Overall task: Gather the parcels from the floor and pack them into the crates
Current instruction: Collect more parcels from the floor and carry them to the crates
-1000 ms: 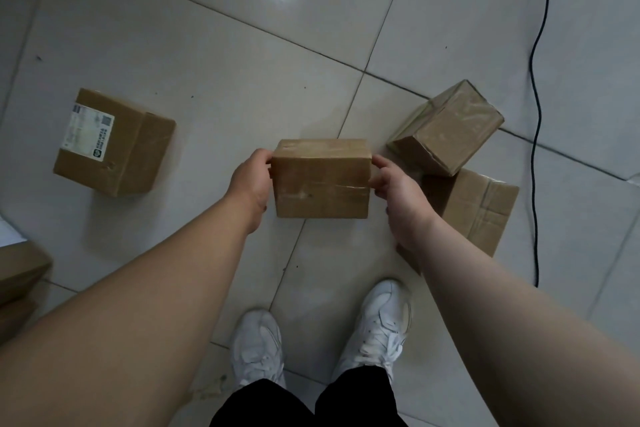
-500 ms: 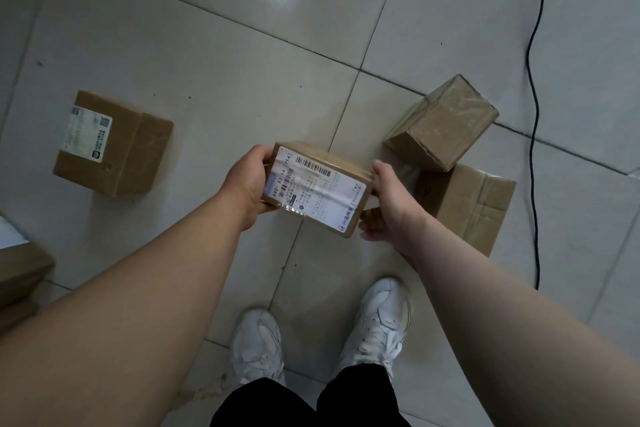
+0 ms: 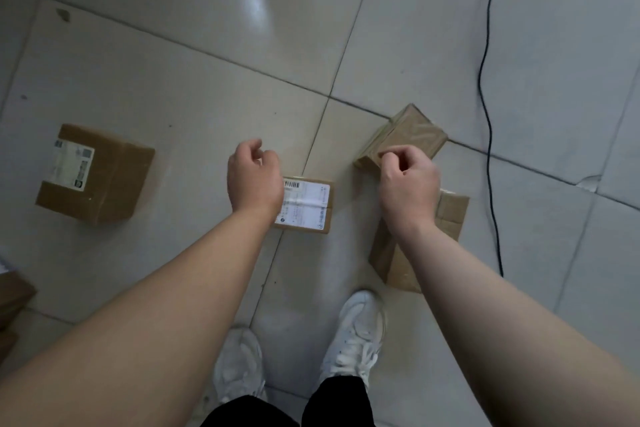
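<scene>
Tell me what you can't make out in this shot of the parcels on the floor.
- Middle parcel, head view: the left hand covers its left part; the label print is too small to read.
- Lower right parcel: the right hand and forearm hide much of it.
- Left parcel: label too blurred to read.
- Brown cardboard at the left edge: cut off by the frame, parcel or crate unclear.

head view | worn on head, wide-angle | faces steeply down at tiled floor [image 3: 207, 87] | single view

Empty hands [image 3: 254, 180] above labelled parcel [image 3: 306, 206]
</scene>
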{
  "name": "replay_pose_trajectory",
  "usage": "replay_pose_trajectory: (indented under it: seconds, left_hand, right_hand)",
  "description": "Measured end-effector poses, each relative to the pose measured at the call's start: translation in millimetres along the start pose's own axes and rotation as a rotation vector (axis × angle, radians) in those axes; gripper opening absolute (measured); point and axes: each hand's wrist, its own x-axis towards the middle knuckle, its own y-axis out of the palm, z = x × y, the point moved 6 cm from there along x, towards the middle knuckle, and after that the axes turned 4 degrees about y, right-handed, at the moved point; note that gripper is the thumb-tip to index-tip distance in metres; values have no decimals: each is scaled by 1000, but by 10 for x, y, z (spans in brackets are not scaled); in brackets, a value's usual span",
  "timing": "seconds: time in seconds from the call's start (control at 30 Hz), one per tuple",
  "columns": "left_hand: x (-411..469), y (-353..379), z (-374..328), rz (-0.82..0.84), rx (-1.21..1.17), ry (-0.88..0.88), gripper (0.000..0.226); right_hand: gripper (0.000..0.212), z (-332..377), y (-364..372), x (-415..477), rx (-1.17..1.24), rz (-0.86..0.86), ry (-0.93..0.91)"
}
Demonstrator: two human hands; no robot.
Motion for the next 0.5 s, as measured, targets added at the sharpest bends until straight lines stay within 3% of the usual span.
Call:
replay_pose_trajectory:
  seconds: [0.13, 0.23, 0.3, 0.37, 0.5]
  left_hand:
    - [-203, 621, -394, 385, -285, -148, 28]
    - [-431, 1038, -583, 622, -347, -294, 34]
    - [-520, 1176, -639, 669, -389, -370, 26]
    - [-533, 1216, -607, 659, -399, -418, 22]
    - [-442, 1097, -461, 577, -343, -395, 41]
  right_hand:
    - [34, 42, -420, 500, -149, -120, 36]
    - [44, -90, -416, 753, -202, 111, 119]
    - [36, -126, -375, 762, -70, 208, 202]
    - [30, -161, -397, 756, 99, 175, 297]
    - [43, -191, -486, 593, 289, 74, 365]
